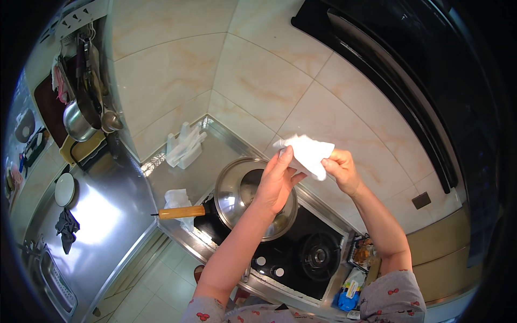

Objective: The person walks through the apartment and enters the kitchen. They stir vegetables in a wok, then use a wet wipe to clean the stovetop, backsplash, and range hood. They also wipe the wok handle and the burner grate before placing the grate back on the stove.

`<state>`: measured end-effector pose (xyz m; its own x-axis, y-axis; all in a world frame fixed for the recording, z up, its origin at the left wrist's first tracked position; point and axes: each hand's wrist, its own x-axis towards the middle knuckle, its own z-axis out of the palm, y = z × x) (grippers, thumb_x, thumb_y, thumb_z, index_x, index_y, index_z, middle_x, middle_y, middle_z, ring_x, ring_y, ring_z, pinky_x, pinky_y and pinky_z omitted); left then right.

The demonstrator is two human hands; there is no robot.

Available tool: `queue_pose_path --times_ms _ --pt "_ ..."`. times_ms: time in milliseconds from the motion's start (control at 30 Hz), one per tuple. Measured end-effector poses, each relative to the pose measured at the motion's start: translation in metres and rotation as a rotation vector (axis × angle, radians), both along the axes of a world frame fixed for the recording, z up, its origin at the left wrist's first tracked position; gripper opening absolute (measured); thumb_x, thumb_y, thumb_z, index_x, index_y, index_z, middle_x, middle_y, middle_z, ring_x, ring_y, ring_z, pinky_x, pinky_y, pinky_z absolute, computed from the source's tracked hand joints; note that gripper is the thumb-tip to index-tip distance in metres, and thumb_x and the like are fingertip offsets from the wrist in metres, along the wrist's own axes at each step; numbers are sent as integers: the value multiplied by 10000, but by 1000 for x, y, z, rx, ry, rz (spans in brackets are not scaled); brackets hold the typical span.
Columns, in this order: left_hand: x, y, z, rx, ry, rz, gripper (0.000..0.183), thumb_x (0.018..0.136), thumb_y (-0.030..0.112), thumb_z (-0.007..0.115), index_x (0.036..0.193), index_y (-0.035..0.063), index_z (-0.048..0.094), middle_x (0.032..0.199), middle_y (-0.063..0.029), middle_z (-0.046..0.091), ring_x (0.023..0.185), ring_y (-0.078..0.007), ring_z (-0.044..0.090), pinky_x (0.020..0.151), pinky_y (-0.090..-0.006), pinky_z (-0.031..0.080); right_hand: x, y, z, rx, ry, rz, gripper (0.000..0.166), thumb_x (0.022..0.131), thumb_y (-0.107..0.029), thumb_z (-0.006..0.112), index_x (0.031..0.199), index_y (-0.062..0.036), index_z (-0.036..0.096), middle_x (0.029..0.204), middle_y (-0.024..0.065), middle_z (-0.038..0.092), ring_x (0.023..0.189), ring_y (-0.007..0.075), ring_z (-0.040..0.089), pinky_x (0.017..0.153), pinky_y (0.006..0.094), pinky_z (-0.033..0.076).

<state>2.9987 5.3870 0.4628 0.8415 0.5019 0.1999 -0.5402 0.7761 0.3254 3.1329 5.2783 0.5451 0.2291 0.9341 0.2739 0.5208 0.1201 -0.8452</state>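
Between my two hands is a white paper towel or cloth [310, 152], raised in front of the tiled wall above the stove. My left hand [278, 177] pinches its left side, thumb on top. The fingers of my right hand [342, 169] grip its right edge. Below my left forearm, a wok with a glass lid [230, 202] sits on the black gas stove [295, 278]; its wooden handle [181, 212] points left. Part of the lid is hidden behind my left hand and forearm. Another white sheet [177, 198] lies under the handle.
A white holder with pale gloves or sheets [185, 147] stands in the counter corner. A bare burner [320, 256] is at right, near a blue-and-white packet [350, 290]. A steel pot [78, 121] hangs at left above a dark cloth [67, 229] and a sink [58, 286]. The range hood [387, 80] overhangs the right.
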Motion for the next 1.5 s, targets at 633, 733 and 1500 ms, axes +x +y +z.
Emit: queue_pose_path --times_ms 633,733,1500 --pt "-4 -33 25 492 72 540 540 1038 317 383 1453 -27 353 1491 -177 386 1379 -275 378 1127 -407 281 32 73 25 207 469 -292 319 967 -208 556 1221 -18 524 1123 66 621 943 158 608 755 308 515" --pt "-22 -28 28 513 87 506 557 1035 341 371 1451 -29 355 1485 -174 392 1370 -299 389 1126 -426 282 61 128 82 398 833 -54 305 993 -175 512 1248 -7 514 1173 116 607 1024 208 601 791 321 531" --pt "1 -149 39 471 26 260 495 1015 341 370 1305 -38 503 1233 -186 617 1216 -277 553 1079 -405 355 25 -257 124 922 479 -206 222 929 -90 576 1126 8 598 1157 160 629 1050 243 619 750 297 535"
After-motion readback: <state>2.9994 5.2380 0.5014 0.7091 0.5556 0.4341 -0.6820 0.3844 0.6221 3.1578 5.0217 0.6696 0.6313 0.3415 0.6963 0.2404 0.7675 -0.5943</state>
